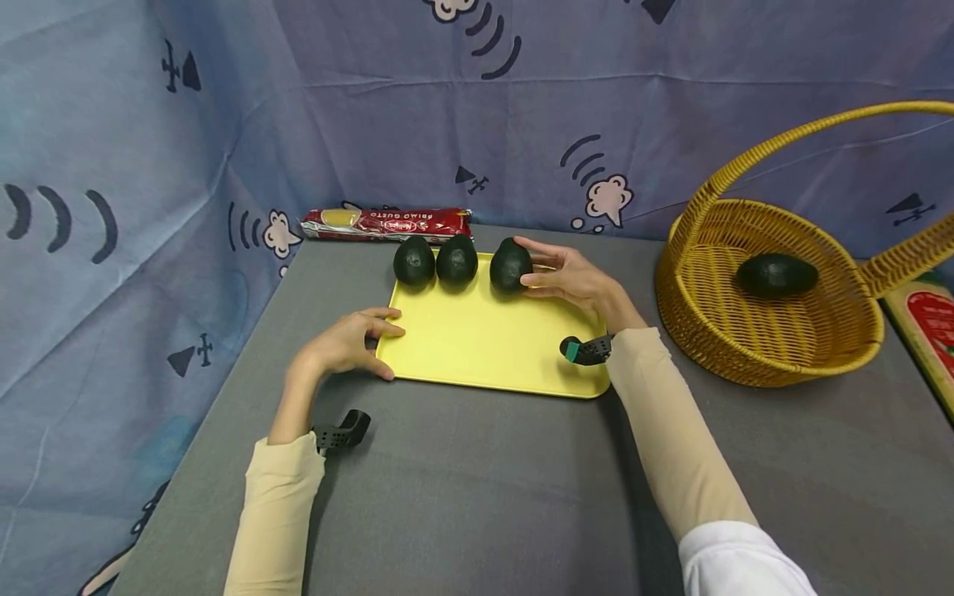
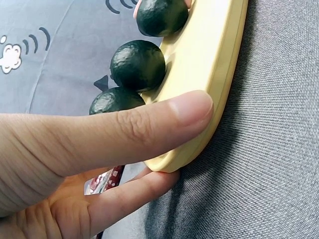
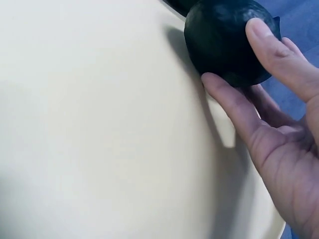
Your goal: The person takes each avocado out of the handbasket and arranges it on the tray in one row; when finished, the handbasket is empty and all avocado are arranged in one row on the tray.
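Observation:
My right hand (image 1: pixel 570 277) grips a dark green avocado (image 1: pixel 510 266) at the back of the yellow tray (image 1: pixel 484 348). In the right wrist view, the thumb lies against one side of this avocado (image 3: pixel 227 42), with fingers around its lower part. Two more avocados, one at the far left (image 1: pixel 414 261) and one beside it (image 1: pixel 457 261), sit side by side along the tray's back edge. At the tray's front left corner, my left hand (image 1: pixel 346 341) holds the rim. Its thumb (image 2: pixel 164 119) presses on the edge in the left wrist view, a finger touching the corner's outer side.
A yellow wicker basket (image 1: pixel 693 331) with a tall handle stands to the right, holding one avocado (image 1: pixel 777 276). Behind the tray lies a red packet (image 1: pixel 387 223). A green and red package (image 1: pixel 927 323) sits at the far right. Patterned blue cloth (image 1: pixel 477 124) hangs behind the grey table (image 1: pixel 477 488).

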Action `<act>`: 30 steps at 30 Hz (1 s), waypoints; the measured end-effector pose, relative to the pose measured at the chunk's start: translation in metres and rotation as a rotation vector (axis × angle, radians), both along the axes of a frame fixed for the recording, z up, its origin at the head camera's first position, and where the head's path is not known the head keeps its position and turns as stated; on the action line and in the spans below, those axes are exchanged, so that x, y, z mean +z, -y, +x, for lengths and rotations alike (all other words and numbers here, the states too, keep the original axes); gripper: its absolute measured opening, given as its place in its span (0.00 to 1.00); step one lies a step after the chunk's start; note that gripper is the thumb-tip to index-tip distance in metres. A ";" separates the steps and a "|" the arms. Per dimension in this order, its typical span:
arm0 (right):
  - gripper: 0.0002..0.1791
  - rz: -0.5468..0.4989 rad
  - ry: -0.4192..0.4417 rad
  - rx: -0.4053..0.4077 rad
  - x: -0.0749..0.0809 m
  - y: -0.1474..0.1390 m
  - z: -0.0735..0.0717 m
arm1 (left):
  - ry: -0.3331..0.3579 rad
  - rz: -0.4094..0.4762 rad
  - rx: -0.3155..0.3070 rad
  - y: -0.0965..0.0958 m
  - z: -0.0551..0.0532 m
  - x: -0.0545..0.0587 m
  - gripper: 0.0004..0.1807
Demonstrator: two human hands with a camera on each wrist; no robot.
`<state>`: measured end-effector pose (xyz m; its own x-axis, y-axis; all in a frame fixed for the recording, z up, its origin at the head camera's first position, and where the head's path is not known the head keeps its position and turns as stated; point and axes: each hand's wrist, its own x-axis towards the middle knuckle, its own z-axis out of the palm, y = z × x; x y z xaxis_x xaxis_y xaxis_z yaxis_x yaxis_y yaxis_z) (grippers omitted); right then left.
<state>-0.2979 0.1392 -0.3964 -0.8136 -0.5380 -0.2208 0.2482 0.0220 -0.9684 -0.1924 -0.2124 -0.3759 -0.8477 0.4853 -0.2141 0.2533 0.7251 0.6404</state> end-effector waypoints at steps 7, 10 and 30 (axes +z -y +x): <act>0.39 0.037 -0.003 -0.029 0.001 0.000 0.000 | -0.037 0.010 -0.033 0.002 0.000 -0.003 0.35; 0.38 0.036 -0.003 -0.045 -0.001 0.000 0.001 | -0.038 0.014 -0.034 0.002 0.001 -0.004 0.35; 0.37 0.014 0.026 -0.072 -0.002 0.015 -0.002 | -0.029 0.014 -0.019 0.002 0.001 -0.002 0.35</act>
